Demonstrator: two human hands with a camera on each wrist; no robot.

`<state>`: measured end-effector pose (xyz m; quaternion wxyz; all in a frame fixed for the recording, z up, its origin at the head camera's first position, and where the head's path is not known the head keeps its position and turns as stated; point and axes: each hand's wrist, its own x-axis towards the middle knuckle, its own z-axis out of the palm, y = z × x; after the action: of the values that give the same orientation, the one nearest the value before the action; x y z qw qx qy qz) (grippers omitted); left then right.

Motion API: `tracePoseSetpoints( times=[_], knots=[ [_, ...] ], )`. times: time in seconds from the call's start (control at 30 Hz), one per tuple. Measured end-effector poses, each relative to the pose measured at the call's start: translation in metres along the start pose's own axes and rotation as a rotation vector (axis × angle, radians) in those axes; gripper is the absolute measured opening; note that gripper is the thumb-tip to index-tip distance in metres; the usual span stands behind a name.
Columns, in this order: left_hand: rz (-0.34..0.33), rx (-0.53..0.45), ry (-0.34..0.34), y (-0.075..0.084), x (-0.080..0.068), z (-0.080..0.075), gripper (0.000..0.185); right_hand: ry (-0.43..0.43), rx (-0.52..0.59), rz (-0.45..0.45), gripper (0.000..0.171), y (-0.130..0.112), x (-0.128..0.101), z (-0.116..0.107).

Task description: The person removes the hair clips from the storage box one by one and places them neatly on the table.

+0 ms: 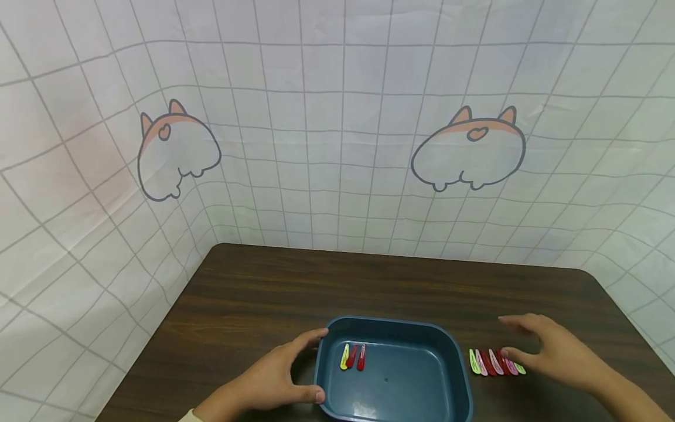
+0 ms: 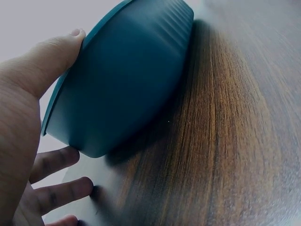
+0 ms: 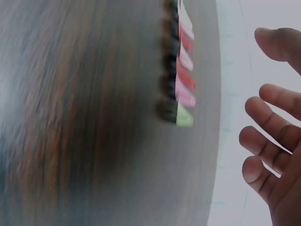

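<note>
Hair clips (image 1: 495, 361) looked light, thin, slippery; right hand (image 1: 548, 350) hovered spread, empty; left hand (image 1: 274, 375) gripped tray (image 1: 392, 327) rim.

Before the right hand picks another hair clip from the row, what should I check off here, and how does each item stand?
1. Tray steadied: ok, the left hand holds its left rim.
2. Right hand free for a grip: ok, fingers spread and holding nothing.
3. Row of clips within reach: ok, it lies on the table just under the right hand's fingers.
4. Clips apart enough to take one: cannot tell, they lie packed side by side.
5. Room in the tray: ok, only three clips lie in its far left corner.
</note>
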<state>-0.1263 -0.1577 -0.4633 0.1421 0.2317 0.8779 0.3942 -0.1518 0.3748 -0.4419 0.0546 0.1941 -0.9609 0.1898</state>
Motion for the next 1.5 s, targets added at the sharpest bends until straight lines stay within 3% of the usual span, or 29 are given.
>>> tracePoseSetpoints(
  times=[0.93,1.5],
  knots=[
    [-0.003,-0.001,-0.01,-0.001,-0.004,-0.002,0.093,0.009,0.061,-0.022,0.065,-0.096,0.021,0.004],
    [0.005,-0.01,-0.014,-0.002,-0.007,-0.002,0.093,-0.049,0.094,-0.125,0.062,-0.141,0.037,0.021]
  ],
)
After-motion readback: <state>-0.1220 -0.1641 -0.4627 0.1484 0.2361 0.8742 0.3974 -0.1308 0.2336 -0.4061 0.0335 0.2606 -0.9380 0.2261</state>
